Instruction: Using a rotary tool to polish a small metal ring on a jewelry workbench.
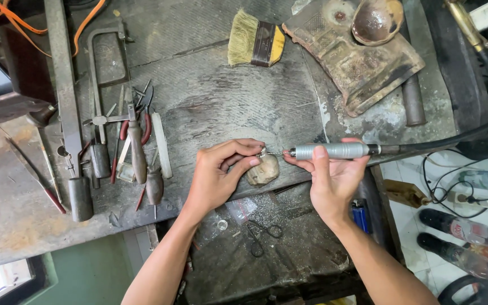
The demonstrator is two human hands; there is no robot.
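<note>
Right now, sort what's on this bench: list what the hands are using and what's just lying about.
In use:
left hand pinching a small metal piece
right hand holding the rotary handpiece
rounded bench peg under the piece

Lying about:
brush
saw frame
pliers
files
scissors

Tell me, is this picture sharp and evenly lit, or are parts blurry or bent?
Head view: even soft light, faint shadows; the left hand, right hand and grey handpiece are sharp; the bench edges bow toward the corners.
</note>
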